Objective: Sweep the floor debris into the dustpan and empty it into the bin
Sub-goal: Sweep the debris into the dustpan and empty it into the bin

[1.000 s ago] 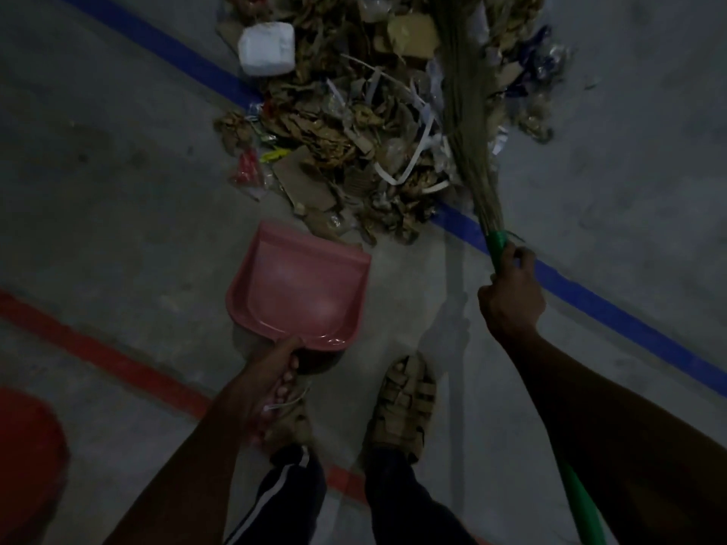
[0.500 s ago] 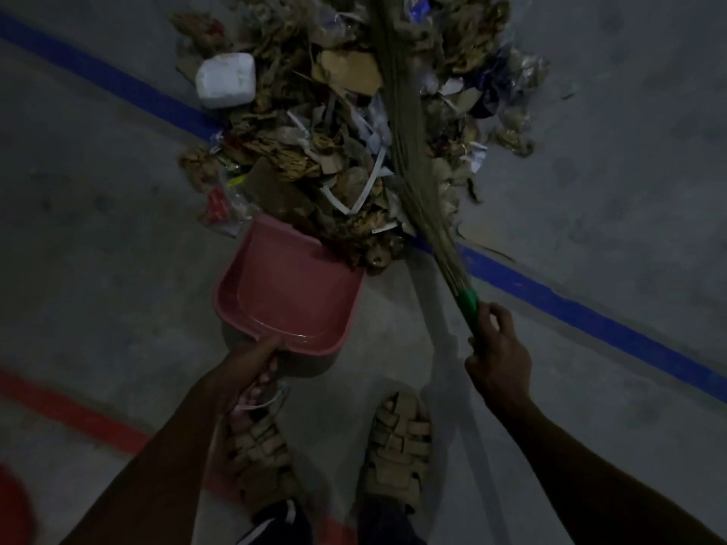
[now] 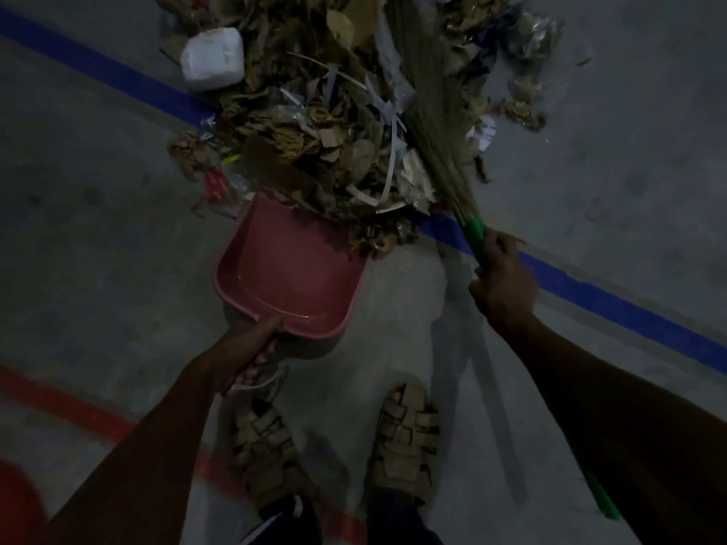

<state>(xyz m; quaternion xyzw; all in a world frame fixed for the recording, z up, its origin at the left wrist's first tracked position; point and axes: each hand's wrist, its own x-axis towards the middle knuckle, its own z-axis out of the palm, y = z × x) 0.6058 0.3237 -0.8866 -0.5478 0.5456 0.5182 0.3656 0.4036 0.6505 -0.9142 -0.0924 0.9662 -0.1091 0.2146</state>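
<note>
A pink dustpan [image 3: 291, 277] lies on the grey floor with its open mouth against a heap of debris [image 3: 314, 123]: dry leaves, cardboard scraps, paper strips and wrappers. Some scraps overhang the pan's front lip. My left hand [image 3: 251, 356] grips the dustpan's handle from behind. My right hand [image 3: 501, 281] grips the green handle of a straw broom [image 3: 436, 123], whose bristles lie across the right side of the heap.
A white crumpled lump [image 3: 212, 59] sits at the heap's left edge. A blue floor line [image 3: 629, 308] runs diagonally under the heap, a red line [image 3: 71, 411] crosses lower left. My two sandalled feet [image 3: 405, 438] stand just behind the pan. A red object [image 3: 15, 501] shows bottom left.
The dustpan has slid forward until its mouth meets the heap, and scraps now lie over its lip. The broom has swung across the heap toward the pan. I have stepped closer.
</note>
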